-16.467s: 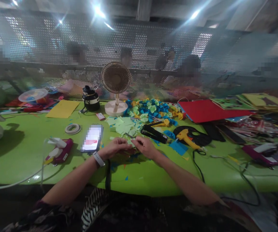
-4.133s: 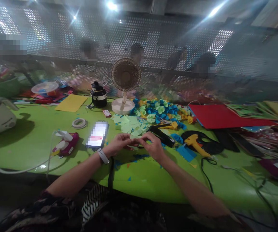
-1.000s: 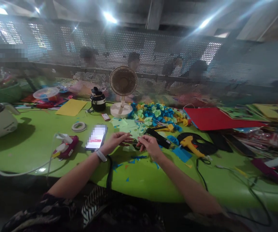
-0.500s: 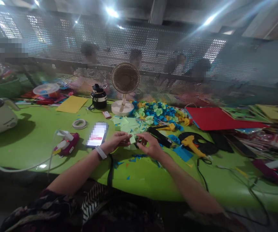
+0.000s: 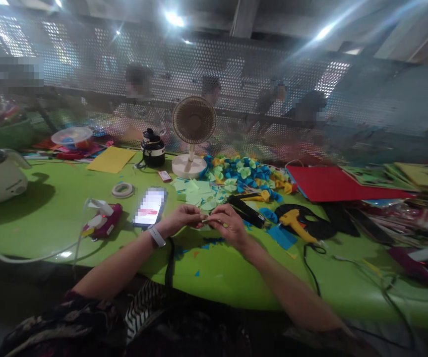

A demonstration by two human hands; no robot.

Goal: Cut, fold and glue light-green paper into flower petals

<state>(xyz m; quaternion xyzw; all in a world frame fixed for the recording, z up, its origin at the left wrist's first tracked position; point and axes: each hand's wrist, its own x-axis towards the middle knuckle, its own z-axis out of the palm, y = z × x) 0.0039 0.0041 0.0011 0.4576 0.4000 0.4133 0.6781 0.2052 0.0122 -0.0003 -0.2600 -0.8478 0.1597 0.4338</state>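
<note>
My left hand and my right hand meet fingertip to fingertip over the front middle of the table. Between them they pinch a small piece of light green paper, mostly covered by the fingers. Just beyond lie loose light green paper pieces. Behind those is a heap of folded paper flowers in blue, green and yellow. A black stapler-like tool rests right of my right hand. Small blue paper scraps are scattered below my hands.
A lit phone, a tape roll and a purple power strip lie left. A fan and a black jug stand behind. To the right are a yellow glue gun, its cord, and red sheets.
The green paper piece has turned from facing me to nearly edge-on and shows less. My fingers have drawn closer together around it.
</note>
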